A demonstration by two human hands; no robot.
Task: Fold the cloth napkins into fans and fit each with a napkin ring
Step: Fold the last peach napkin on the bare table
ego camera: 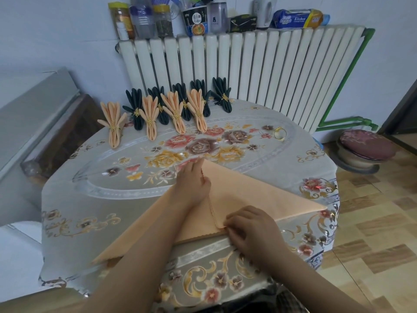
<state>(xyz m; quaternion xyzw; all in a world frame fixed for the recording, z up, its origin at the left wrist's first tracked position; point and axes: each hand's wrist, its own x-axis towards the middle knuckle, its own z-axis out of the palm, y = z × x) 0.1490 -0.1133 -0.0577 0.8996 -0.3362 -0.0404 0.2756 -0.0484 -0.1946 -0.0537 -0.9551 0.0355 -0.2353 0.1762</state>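
Peach napkin [259,195] folded to a triangle on the worktop [135,199], long edge running from near-left to far-right. Left hand [194,181] lies flat along the centre fold, fingers straight toward the apex. Right hand [252,231], nearer the centre corner, forms the grip, pinching that corner. Spare ring [280,133] lies well beyond the apex.
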